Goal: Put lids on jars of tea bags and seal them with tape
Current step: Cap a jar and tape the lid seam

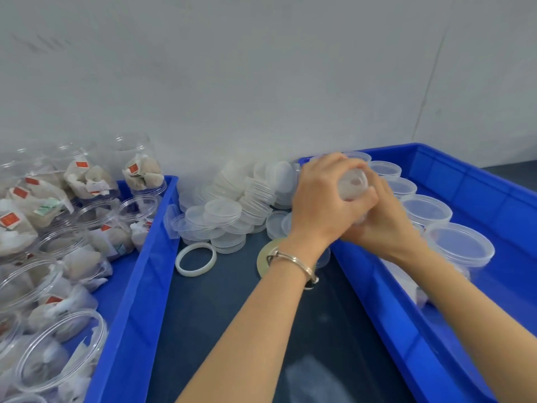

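Above the near-left corner of the right-hand blue plastic crate (479,205), both hands meet around one clear plastic jar (353,186), tilted so its lidded end faces the camera. The left hand (316,205) curls over it from the left; the right hand (386,225) wraps it from below and to the right, fingers closed on it. The view is blurred here, so whether tape is being pressed on I cannot tell. A pale roll of clear tape (266,257) lies on the dark tabletop (209,315) under the left wrist, beside a white ring (196,258). Loose clear lids (226,210) are heaped behind it, and unlidded jars of tea bags (58,228) fill the left blue crate (139,286). The likely risks: a lid seated crooked under uneven squeeze, or the slick jar slipping and knocking the lidded jars (430,210) lined up in the right crate.
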The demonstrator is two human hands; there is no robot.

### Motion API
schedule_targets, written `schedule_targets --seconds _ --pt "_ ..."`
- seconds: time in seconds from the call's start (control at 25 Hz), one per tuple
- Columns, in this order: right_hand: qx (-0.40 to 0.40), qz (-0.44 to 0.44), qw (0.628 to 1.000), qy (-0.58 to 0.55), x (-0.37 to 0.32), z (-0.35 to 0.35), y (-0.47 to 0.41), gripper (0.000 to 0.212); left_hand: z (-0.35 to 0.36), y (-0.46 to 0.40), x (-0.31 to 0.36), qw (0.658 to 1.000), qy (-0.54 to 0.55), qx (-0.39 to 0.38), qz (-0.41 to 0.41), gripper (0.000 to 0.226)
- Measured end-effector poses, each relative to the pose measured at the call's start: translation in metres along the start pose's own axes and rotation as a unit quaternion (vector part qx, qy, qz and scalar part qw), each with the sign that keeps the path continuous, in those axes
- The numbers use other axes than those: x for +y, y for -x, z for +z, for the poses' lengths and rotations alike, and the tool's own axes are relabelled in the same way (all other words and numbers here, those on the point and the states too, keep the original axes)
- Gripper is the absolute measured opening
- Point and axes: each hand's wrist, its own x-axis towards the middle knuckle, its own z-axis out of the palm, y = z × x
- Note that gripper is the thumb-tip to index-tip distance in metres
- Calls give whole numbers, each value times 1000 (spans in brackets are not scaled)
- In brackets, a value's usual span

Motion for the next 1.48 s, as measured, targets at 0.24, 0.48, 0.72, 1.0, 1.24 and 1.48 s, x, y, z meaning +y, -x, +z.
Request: schedule_targets --seconds 0.24,0.48,0.72,1.0,1.24,1.48 --pt "36 153 976 -151 25 -9 2 41 19 -36 15 962 -185 -200 1 44" --pt "43 183 975 -121 41 -4 1 69 26 -44 0 946 -206 -251 -14 55" --pt "112 233 960 -108 67 -31 6 65 53 -22 7 971 10 -237 -30 53" --pt "3 234 970 65 78 -34 9 14 72 10 -13 943 5 -307 -126 52" --pt "-91 320 926 179 92 -36 -1 88 84 18 -22 925 -78 -357 -107 49" --pt "-211 340 855 331 89 -33 -25 80 83 21 -26 907 -151 -385 -75 38"
